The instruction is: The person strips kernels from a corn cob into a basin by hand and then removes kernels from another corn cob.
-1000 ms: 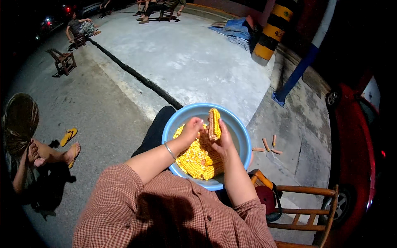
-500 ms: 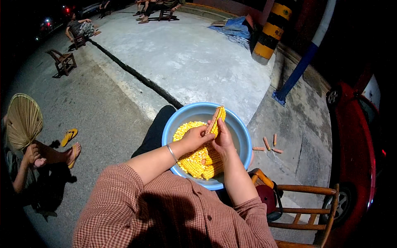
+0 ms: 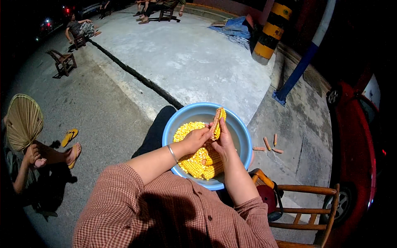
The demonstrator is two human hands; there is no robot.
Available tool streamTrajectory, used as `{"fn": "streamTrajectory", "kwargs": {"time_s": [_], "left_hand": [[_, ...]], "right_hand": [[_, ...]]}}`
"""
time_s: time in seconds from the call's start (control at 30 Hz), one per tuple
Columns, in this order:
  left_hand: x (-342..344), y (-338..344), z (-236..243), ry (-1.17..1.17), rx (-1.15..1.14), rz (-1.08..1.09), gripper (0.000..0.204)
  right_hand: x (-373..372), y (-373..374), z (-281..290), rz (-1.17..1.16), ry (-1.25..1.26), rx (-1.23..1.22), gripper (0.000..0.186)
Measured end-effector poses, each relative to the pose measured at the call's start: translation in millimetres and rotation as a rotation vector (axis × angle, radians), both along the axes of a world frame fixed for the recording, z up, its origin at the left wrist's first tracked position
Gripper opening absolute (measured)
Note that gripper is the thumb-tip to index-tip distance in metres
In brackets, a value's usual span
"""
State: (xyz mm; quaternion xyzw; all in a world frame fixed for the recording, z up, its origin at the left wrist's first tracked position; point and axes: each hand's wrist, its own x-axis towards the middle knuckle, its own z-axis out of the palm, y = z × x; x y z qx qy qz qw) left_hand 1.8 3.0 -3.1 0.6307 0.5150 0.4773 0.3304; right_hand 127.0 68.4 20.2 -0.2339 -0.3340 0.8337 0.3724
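Evidently shelling, I'd say | right hand [image 3: 223, 138] grasps cob [image 3: 218, 124] over tub [image 3: 194, 112] | left hand [image 3: 197, 139] touching, grip unclear | next needs pushing kernels [image 3: 223, 113] loose

The hands [image 3: 197, 139] cover part of the corn ear [image 3: 222, 117] and of the loose kernels [image 3: 188, 131]. At eleven o'clock the upper edge cuts off seated people [image 3: 156, 7]; at four, the lower edge crops a wooden chair [image 3: 308, 189]. Lights [image 3: 47, 23] at ten are too small to identify; at three, darkness swallows the far side of the red car [image 3: 356, 144].
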Motion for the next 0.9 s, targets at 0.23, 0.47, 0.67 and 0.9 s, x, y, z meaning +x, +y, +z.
{"fn": "streamTrajectory", "kwargs": {"time_s": [0.23,0.47,0.67,0.9], "left_hand": [[2,-4,12,-0.451,-0.126,-0.01,0.025],[1,-3,11,-0.128,-0.108,0.034,0.027],[-3,-2,7,-0.12,-0.067,-0.029,0.027],[-1,2,-2,-0.162,0.106,0.045,0.029]], "right_hand": [[-2,-3,3,-0.019,0.095,-0.04,0.045],[-4,-6,2,-0.038,-0.004,0.043,0.043],[-2,-9,9,0.01,0.019,0.045,0.048],[-2,-8,11,0.029,0.104,-0.039,0.049]]}}
